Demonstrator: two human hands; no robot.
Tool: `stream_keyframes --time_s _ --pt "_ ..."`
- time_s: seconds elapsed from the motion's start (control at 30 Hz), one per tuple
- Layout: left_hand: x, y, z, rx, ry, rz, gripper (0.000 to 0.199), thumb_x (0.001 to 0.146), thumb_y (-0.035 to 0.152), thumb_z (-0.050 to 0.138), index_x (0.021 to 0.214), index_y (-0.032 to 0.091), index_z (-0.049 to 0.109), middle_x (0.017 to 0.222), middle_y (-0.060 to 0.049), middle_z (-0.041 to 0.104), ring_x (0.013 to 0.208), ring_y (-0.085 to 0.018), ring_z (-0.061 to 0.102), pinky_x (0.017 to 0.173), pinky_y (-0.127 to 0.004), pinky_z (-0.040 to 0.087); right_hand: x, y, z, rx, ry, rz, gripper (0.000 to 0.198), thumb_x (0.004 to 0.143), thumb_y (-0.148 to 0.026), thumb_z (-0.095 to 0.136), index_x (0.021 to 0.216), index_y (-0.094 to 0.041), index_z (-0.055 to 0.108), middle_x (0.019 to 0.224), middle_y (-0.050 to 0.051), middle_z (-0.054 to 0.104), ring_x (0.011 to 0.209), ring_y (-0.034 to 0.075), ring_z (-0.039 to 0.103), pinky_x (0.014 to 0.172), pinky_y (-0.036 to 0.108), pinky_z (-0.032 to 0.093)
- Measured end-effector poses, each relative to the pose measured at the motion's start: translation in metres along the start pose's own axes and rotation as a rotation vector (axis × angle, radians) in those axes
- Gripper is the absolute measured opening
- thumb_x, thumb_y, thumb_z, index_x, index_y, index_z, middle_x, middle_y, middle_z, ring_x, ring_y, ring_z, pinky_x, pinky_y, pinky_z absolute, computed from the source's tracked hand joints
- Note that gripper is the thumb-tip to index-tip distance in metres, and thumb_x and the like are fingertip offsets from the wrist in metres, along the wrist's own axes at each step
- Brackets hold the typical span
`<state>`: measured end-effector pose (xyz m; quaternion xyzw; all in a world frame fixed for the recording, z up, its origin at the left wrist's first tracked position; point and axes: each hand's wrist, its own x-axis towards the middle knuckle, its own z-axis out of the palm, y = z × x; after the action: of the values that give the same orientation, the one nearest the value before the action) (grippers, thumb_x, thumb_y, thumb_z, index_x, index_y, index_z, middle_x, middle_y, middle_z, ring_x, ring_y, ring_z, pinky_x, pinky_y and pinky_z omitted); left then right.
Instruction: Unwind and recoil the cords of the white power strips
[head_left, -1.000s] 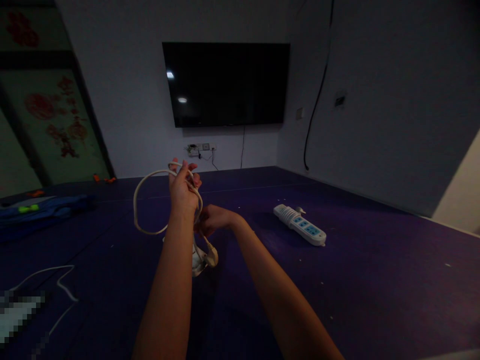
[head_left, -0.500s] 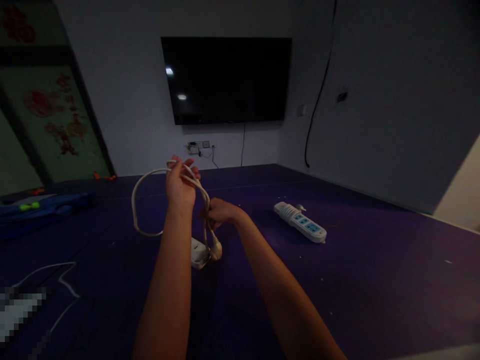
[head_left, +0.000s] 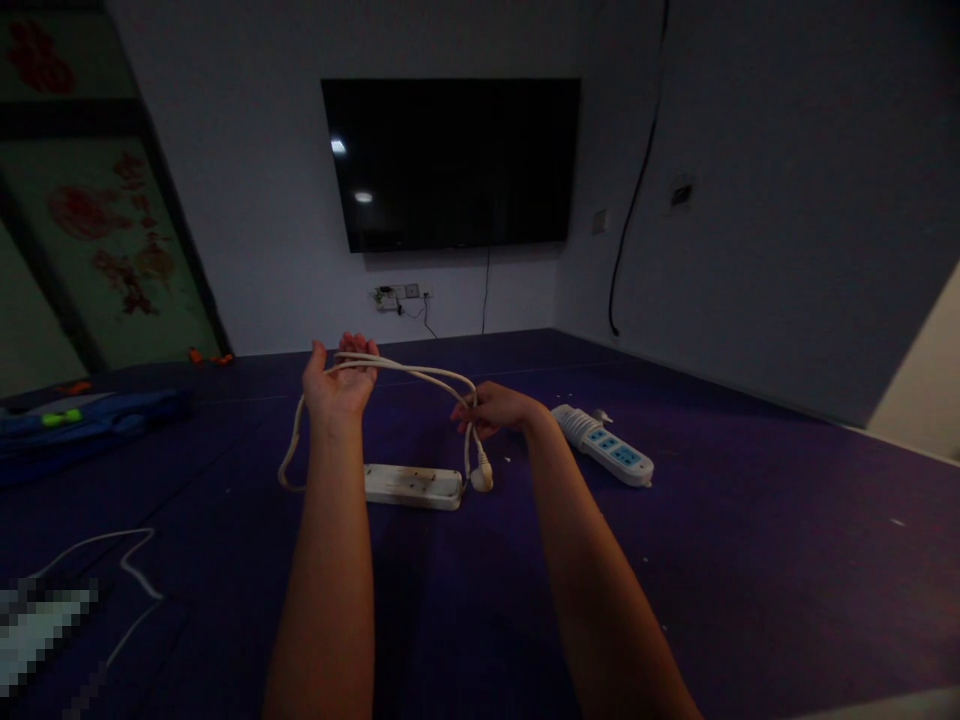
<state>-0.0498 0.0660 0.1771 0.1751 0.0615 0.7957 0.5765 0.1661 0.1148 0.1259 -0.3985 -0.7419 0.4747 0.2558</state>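
Observation:
My left hand is raised palm up, its fingers loosely curled and thumb apart, holding the loops of a white power cord that lie across it. To the right, my right hand grips the cord's bend with closed fingers. Just below hangs the cord's plug. A white power strip lies on the purple floor below and between my hands, its left end hidden by my left forearm. Another white power strip, with blue sockets and cord wound round one end, lies right of my right hand.
A large television hangs on the far wall above wall sockets. Blue cloth lies on the floor at left. Near the front left is a thin white cable beside a blurred-out object. A black cable hangs down the right wall.
My right hand has moved right, drawing the cord and plug with it. My left hand has lowered slightly and moved left. The cord now stretches between them, and more of the near power strip shows.

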Motion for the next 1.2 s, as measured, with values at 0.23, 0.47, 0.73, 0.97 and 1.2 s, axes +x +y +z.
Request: stream_keyframes --time_s 0.23,0.47,0.73,0.97,1.2 --pt "0.001 0.001 -0.003 0.043 0.093 0.015 0.024 0.091 0.038 0.038 0.087 0.016 0.047 0.067 -0.003 0.065 0.067 -0.015 0.067 0.065 -0.03 0.055 -0.003 0.0 -0.001 -0.048 0.066 0.037 0.014 0.075 -0.002 0.055 0.072 -0.013 0.065 0.055 -0.002 0.062 0.047 0.007 0.057 0.047 0.015 0.046" --pt "-0.004 0.016 0.003 0.032 0.072 0.145 0.034 0.087 0.046 0.045 0.07 0.017 0.05 0.056 0.002 0.062 0.053 -0.01 0.062 0.064 -0.025 0.053 -0.004 0.002 -0.002 -0.131 0.089 0.072 0.01 0.074 -0.007 0.06 0.077 -0.013 0.068 0.061 0.0 0.065 0.051 0.007 0.056 0.048 0.015 0.045" --pt "-0.015 0.045 0.003 0.017 -0.009 0.17 0.041 0.088 0.052 0.041 0.066 0.019 0.051 0.048 0.005 0.056 0.041 -0.007 0.054 0.045 -0.019 0.045 -0.001 0.005 -0.001 -0.147 0.143 0.133 0.009 0.066 -0.008 0.067 0.068 -0.016 0.07 0.063 0.001 0.067 0.059 0.01 0.061 0.051 0.016 0.047" --pt "-0.023 0.055 0.0 0.275 -0.145 0.09 0.053 0.091 0.051 0.03 0.053 0.017 0.045 0.031 0.008 0.028 0.023 -0.003 0.024 0.03 -0.017 0.026 -0.001 0.01 -0.005 -0.167 0.234 0.125 0.012 0.059 -0.003 0.069 0.059 -0.015 0.07 0.057 0.001 0.066 0.054 0.011 0.06 0.051 0.02 0.048" --pt "-0.024 0.044 0.001 0.711 -0.208 -0.147 0.053 0.093 0.036 0.031 0.047 0.015 0.045 0.028 0.008 0.024 0.02 -0.004 0.02 0.027 -0.016 0.019 0.006 0.021 -0.01 -0.285 0.399 0.129 0.009 0.061 -0.006 0.068 0.064 -0.014 0.072 0.055 0.001 0.065 0.051 0.01 0.056 0.049 0.017 0.043"
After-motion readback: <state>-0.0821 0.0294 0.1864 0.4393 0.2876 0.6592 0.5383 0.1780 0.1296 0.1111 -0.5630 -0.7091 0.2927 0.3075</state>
